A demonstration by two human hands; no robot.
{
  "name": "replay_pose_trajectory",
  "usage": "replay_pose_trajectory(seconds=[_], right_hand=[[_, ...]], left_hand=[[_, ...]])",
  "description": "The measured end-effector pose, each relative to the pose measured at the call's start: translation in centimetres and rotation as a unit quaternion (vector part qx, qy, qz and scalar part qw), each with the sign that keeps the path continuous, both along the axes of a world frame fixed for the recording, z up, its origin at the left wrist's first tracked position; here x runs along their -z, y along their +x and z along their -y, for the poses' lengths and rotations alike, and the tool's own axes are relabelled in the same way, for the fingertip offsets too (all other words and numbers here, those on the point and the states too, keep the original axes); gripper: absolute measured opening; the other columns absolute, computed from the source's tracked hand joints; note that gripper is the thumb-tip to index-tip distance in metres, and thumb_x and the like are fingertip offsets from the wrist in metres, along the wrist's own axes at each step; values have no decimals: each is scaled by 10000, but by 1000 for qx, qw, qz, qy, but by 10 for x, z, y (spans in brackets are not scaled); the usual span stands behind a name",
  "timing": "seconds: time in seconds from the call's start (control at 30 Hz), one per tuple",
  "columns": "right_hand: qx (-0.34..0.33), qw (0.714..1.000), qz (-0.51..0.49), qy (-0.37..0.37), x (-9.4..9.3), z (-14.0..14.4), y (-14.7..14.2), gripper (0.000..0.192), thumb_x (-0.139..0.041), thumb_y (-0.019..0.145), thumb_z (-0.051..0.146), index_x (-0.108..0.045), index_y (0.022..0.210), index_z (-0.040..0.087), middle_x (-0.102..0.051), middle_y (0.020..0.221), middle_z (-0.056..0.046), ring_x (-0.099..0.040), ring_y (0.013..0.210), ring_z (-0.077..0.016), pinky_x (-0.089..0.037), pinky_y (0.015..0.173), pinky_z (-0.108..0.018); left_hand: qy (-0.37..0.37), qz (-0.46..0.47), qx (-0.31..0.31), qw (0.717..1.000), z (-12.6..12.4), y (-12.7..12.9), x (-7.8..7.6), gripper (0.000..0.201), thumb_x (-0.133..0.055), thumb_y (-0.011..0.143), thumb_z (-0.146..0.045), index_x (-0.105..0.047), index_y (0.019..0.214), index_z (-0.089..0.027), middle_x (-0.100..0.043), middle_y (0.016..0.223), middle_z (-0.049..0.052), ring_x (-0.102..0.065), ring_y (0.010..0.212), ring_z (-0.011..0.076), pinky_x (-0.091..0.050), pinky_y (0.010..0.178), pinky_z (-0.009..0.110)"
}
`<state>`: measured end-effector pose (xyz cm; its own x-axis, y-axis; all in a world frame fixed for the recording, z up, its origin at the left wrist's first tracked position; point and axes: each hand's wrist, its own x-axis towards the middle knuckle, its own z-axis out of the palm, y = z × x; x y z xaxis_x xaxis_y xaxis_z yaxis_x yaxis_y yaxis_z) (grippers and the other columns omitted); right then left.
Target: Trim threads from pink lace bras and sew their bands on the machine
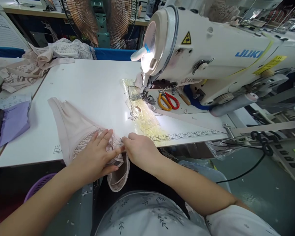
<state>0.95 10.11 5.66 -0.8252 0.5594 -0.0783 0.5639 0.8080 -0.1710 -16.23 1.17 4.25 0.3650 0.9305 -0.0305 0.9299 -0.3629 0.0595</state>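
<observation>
My left hand (pixel 98 157) lies flat and open on the pink cloth (pixel 73 129), low in the frame. My right hand (pixel 139 149) pinches its edge.

White table (pixel 88 85) bears garment (pixel 71 127), scissors (pixel 168 101), fabric pile (pixel 39 62).

Table (pixel 88 82): white, a printed ruler along its near edge, lit brightly beyond the grip.
Machine (pixel 211 55): white sewing machine, set right of and beyond the grip, its lamp switched on.
Scissors (pixel 168 101): laid under the machine arm.
Fan (pixel 98 19): placed far behind the table.
Fabric pile (pixel 39 62): heaped at the far left.
Floor (pixel 250 193): grey-green, crossed by a black cable, at the right.
Basket (pixel 38 185): purple, seen below the table, left.
</observation>
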Motion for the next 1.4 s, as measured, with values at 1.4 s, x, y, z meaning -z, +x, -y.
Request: replay_pose_trajectory(seconds=[1.4], right_hand=[[17, 999, -16, -32, -12, -11, 7, 245, -420, 910, 175, -643, 1012, 160, -571, 812, -51, -533, 683, -150, -312, 572, -266]], left_hand=[[-17, 31, 3, 999, 2, -3, -4, 560, -624, 814, -404, -443, 1344, -389, -223, 1533, 145, -251, 1364, 431, -289, 1027, 646]])
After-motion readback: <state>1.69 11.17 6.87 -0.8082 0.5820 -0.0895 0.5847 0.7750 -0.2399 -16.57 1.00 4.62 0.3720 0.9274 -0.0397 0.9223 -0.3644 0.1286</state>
